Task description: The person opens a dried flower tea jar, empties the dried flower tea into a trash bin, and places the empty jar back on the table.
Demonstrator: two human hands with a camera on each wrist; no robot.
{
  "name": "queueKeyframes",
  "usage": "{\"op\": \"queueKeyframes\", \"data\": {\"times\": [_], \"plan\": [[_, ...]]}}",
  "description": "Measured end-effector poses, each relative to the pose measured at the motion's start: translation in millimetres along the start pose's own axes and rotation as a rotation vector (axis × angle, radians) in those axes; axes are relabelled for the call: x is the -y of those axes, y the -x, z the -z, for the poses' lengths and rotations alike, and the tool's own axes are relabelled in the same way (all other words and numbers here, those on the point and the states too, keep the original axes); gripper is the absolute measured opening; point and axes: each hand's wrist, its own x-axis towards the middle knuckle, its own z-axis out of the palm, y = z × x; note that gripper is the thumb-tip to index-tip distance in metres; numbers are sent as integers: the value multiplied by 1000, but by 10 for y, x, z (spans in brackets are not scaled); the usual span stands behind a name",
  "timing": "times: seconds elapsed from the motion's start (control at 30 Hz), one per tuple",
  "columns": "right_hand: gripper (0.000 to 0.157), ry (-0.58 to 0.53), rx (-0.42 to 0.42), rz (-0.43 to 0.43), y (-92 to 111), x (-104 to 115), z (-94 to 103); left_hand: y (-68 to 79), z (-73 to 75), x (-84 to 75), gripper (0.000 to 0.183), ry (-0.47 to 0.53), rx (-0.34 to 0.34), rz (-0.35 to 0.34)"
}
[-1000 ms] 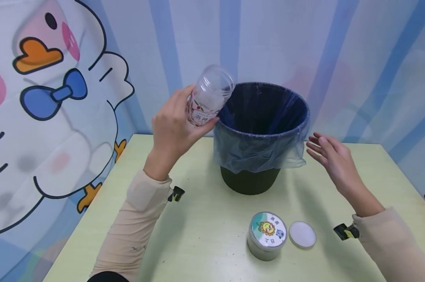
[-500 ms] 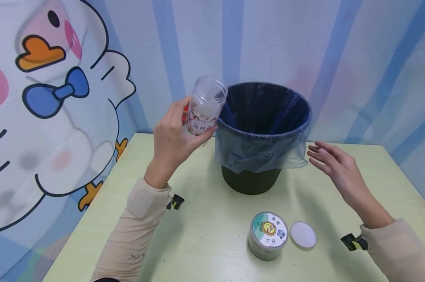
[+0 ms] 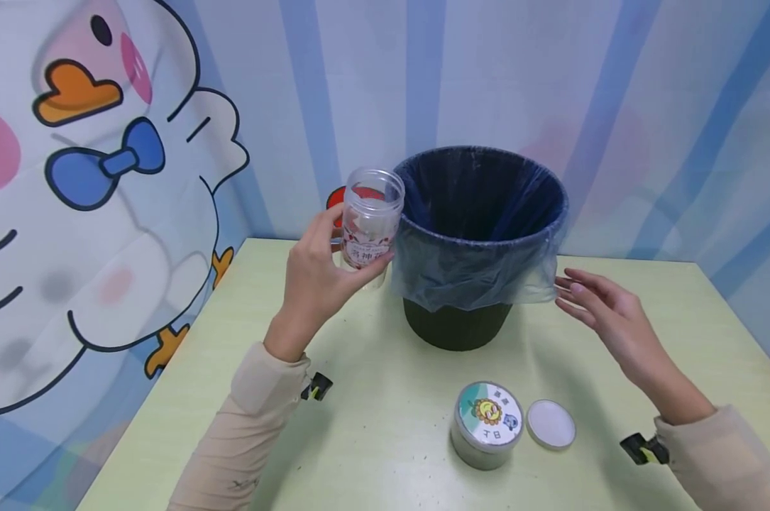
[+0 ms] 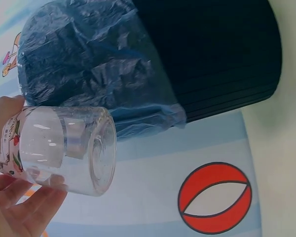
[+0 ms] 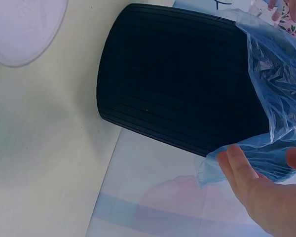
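Observation:
My left hand (image 3: 317,273) grips a clear, lidless jar (image 3: 372,227) with a floral label, just left of a black trash bin (image 3: 458,326). The jar is nearly upright, and its base (image 4: 102,153) shows in the left wrist view. A translucent blue bag (image 3: 474,273) lines the bin and folds over its rim. At the bin's right side, my right hand (image 3: 614,323) has loosely extended fingers and holds nothing. Its fingertips (image 5: 234,158) overlap the bag's edge in the right wrist view; whether they touch it, I cannot tell.
A round tin (image 3: 485,426) with a sunflower sticker on top stands near the table's front. Beside it lies a flat white lid (image 3: 551,424). A cartoon-printed curtain (image 3: 499,71) rises behind the pale table (image 3: 359,426).
The left hand has lowered the jar, turning it from tilted toward the bin to nearly upright. My right hand has dropped slightly beside the bag. Tin and lid stay put.

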Motion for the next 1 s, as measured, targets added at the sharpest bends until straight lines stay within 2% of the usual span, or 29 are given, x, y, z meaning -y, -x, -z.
{"op": "queueKeyframes", "data": {"times": [0.17,0.37,0.6,0.9,1.0], "plan": [[51,36,0,-18,39,-20,-8,130,-20,16,76,23,47,68],[56,94,11,-48,87,-22,-19,311,-68,44,74,97,103,120],[51,67,34,-32,128,-67,-14,487,-116,73,76,122,146,167],[51,84,52,-72,188,-154,-20,692,-173,120,77,128,167,191],[47,92,56,-79,214,-187,-20,748,-190,136,76,134,176,198]]}}
